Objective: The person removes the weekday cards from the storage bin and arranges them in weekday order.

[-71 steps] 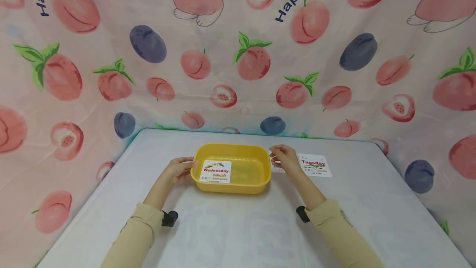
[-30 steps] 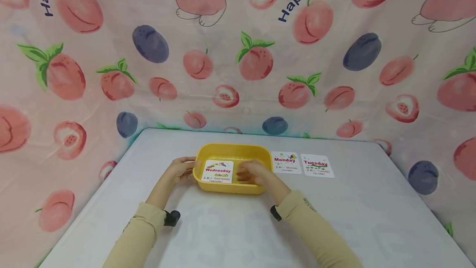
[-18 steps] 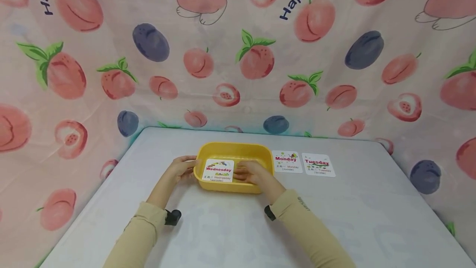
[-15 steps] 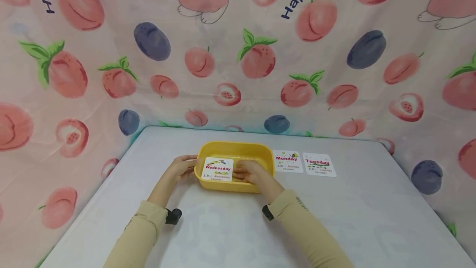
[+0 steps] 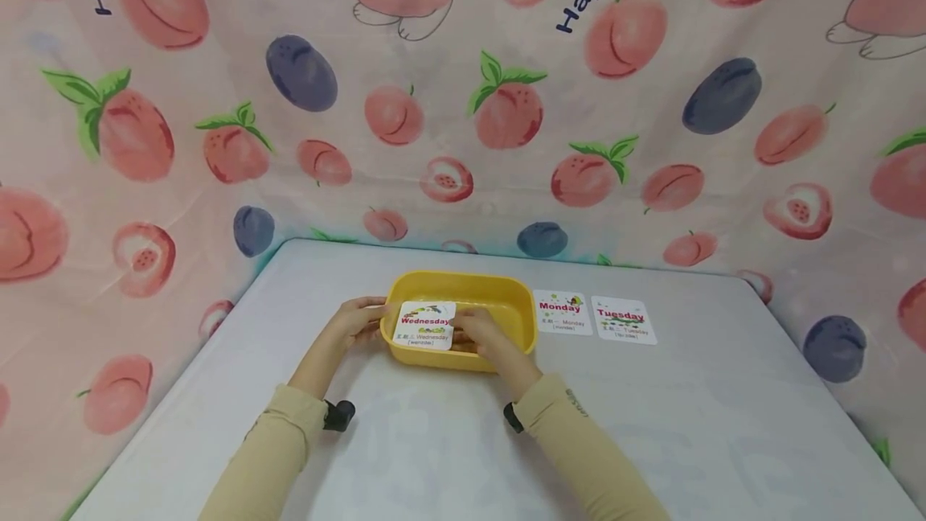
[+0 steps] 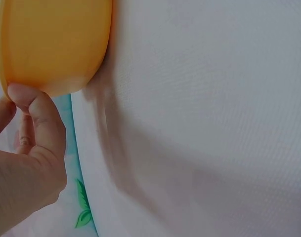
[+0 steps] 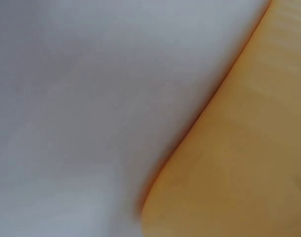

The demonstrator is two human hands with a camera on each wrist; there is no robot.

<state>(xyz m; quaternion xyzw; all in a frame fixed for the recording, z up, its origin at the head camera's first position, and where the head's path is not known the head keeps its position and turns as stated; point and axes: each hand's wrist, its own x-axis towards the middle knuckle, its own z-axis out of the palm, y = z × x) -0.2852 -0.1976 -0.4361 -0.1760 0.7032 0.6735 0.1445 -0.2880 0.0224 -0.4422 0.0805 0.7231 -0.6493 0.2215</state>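
Observation:
A yellow plastic basket (image 5: 499, 286) stands on the white table, with the Wednesday card (image 5: 424, 326) at its left side inside. My left hand (image 5: 356, 320) pinches the basket's left rim between thumb and fingers; the left wrist view shows this hand (image 6: 34, 148) close up on the yellow wall (image 6: 56, 44). Inside the basket, my right hand (image 5: 483, 334) pinches the right edge of the Wednesday card, which looks slightly raised. The right wrist view has only the basket's outer wall (image 7: 239, 148) and no fingers.
On the table right of the basket lie the Monday card (image 5: 562, 313) and, beside it, the Tuesday card (image 5: 624, 321). A fruit-patterned cloth (image 5: 492, 199) hangs behind the white table (image 5: 434, 441) and along its sides.
My right hand has moved from the Monday card into the basket, then left to the Wednesday card, and now grips its edge. The left hand stays on the rim.

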